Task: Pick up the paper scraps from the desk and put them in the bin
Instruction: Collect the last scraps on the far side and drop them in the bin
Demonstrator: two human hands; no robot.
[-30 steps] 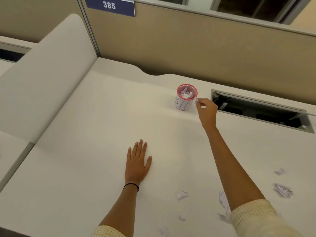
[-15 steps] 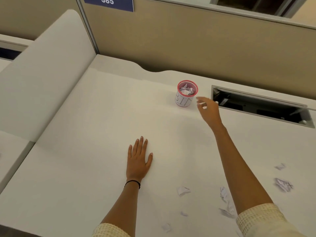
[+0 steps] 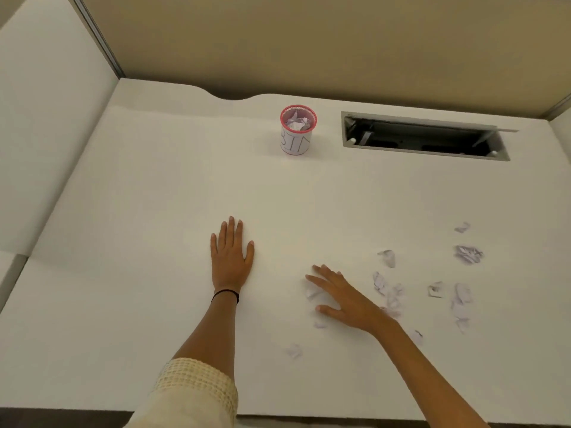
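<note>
The left hand [image 3: 231, 257] is laid flat on the desk [image 3: 139, 227], palm down, fingers straight and close together, with nothing under it that can be seen. A black band [image 3: 225, 294] is worn at its wrist, and a cream sleeve [image 3: 194, 387] covers the forearm nearer the body.

The right hand [image 3: 343, 296] is spread open, fingers splayed, over a scrap [image 3: 313, 294] that shows between thumb and forefinger; whether the scrap is touched cannot be told, and nothing is gripped. Just below the thumb a smaller scrap [image 3: 320, 324] is seen, and nearer the body, well clear of the hand, another [image 3: 293, 350].

To the right of the right hand, past the wrist, more scraps are scattered: a cluster [image 3: 387, 293] just beside it, and single pieces [image 3: 468, 254] farther out.

The bin [image 3: 297, 142], red-rimmed and marked BIN, stands upright far ahead of both hands, with crumpled paper [image 3: 297, 122] inside. To its right a slot [image 3: 423, 137] is sunk in the desk.
</note>
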